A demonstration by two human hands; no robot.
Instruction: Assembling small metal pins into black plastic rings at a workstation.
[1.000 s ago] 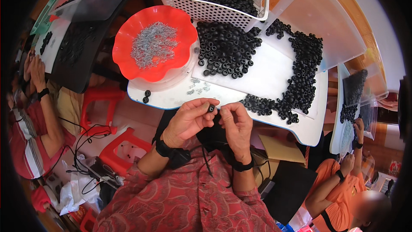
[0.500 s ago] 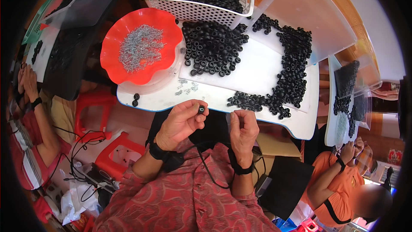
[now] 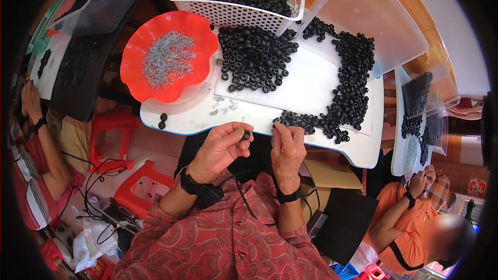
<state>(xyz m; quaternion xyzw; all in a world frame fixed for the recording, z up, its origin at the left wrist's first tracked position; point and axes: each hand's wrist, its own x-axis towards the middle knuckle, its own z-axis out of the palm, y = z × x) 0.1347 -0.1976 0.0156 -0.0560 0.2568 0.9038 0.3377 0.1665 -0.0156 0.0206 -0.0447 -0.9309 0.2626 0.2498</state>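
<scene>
Black, round piece with a pale-rimmed hole (image 3: 246,135): one, pinched between thumb and forefinger of the left hand (image 3: 220,148), just off the table's near edge, partly covered by the fingertips; remaining fingers curled loosely.

Right hand (image 3: 288,153): one, beside it and apart, thumb and fingertips drawn nearly together at the table edge; whether anything small lies between them cannot be told. It overlaps the near end of a band of black pieces (image 3: 353,80).

White table (image 3: 360,151), blue-edged, bearing:
– Red scalloped dish (image 3: 130,67), at left, holding small silvery pieces (image 3: 168,59); pale round container beneath.
– Loose silvery pieces (image 3: 223,106), a scatter, between dish and hands.
– Two black pieces (image 3: 163,121), by the near left edge.
– Heap of black pieces (image 3: 257,57), right of the dish.
– White board (image 3: 311,83), between heap and band.
– White perforated basket (image 3: 228,14), behind the heap, part-filled with black pieces; it closes off the heap's far side.
– Clear plastic bin (image 3: 397,26), tilted, bounding the band's far right.

Floor, left: red stools (image 3: 140,192), black cables (image 3: 93,202). Right: cardboard (image 3: 332,176), black flat panel (image 3: 345,223), person in orange (image 3: 404,228).
</scene>
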